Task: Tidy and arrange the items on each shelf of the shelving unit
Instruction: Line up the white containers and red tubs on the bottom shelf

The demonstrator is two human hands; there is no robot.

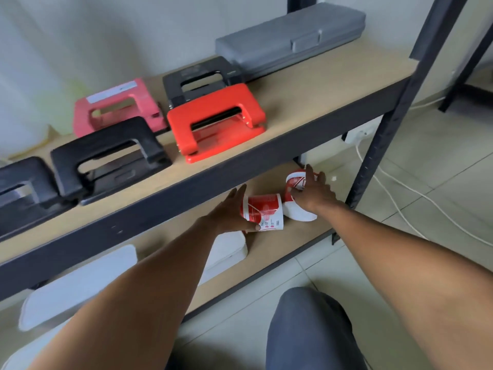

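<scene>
Two red-and-white paper cups lie on their sides on the lower shelf [269, 249] of the shelving unit. My left hand [229, 212] is shut on the nearer cup [265, 212], fingers over its top and thumb beneath. My right hand [314, 193] rests on the farther cup [296, 182], which lies tipped with its white base [296, 212] toward me; the fingers are spread over it and the grip is not firm. On the upper shelf [320, 84] stand a red hole punch [217, 121], a pink one [117, 105] and several black ones.
A grey plastic case [293, 38] lies at the back right of the upper shelf. White flat boxes [80, 284] sit on the lower shelf at left. A dark upright post [378, 145] stands right of the cups. White cables [416, 193] trail on the tiled floor. My knee [309, 329] is below.
</scene>
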